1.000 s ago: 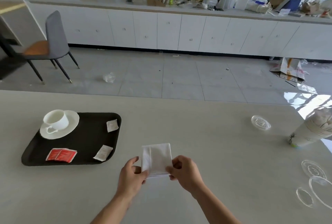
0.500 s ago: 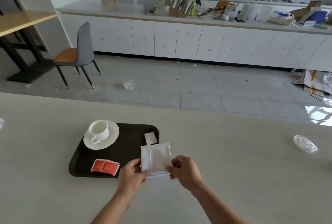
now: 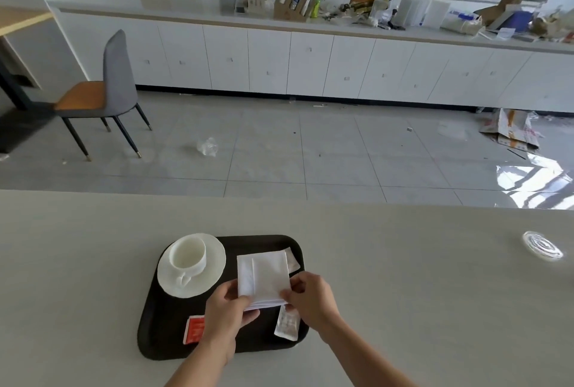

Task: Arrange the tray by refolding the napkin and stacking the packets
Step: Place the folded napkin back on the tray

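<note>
A folded white napkin (image 3: 264,278) hangs over the black tray (image 3: 155,318). My left hand (image 3: 228,313) pinches its near left corner and my right hand (image 3: 307,296) pinches its near right corner. A red packet (image 3: 194,329) lies on the tray's near left, partly under my left wrist. One white packet (image 3: 287,323) rests at the tray's near right edge. Another white packet (image 3: 293,261) peeks out from behind the napkin at the far right.
A white cup (image 3: 188,256) on a white saucer (image 3: 214,265) fills the tray's far left. A clear plastic lid (image 3: 542,249) lies on the table to the right. The table's far edge runs across the middle of the view; beyond it are floor, a chair and cabinets.
Both hands have carried the folded napkin left, from over the bare table to over the tray. The view has turned left with them, bringing the tray to the centre.
</note>
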Motion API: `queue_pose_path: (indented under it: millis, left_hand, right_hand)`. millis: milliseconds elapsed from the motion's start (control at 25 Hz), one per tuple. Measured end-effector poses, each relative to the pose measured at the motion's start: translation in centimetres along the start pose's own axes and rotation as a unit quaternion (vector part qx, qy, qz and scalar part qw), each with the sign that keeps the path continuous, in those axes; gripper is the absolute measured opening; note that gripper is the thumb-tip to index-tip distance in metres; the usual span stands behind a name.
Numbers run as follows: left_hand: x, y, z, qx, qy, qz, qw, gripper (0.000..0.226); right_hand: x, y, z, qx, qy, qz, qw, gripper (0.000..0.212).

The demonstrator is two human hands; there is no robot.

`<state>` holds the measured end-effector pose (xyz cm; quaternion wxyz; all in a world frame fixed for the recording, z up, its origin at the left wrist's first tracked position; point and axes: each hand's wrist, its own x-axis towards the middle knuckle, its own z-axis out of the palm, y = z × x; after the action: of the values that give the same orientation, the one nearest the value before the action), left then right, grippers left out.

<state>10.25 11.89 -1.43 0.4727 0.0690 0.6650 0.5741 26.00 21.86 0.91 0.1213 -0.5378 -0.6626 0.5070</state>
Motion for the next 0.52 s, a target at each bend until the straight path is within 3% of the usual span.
queue_pose_path:
  millis: [160, 360, 440, 520]
  left_hand:
    - [2.1, 0.5, 0.6, -0.031, -0.007, -0.014, 0.999, 0.042]
    - [3.7, 1.9, 0.8, -0.043, 0.041, 0.029, 0.998, 0.037]
    - [4.4, 2.9, 0.6, -0.058, 0.054, 0.044, 0.996, 0.039]
    - [4.9, 3.5, 0.6, -0.068, 0.064, 0.048, 0.994, 0.042]
  right_hand:
    - [2.1, -0.3, 0.6, 0.035, 0.001, 0.021, 0.999, 0.009]
    - [4.6, -0.1, -0.1, 0.050, -0.051, -0.004, 0.997, 0.013]
    - [5.8, 0.7, -0.5, -0.109, -0.006, -0.069, 0.992, 0.027]
    - [7.0, 1.3, -0.3, -0.331, 0.021, -0.168, 0.928, 0.043]
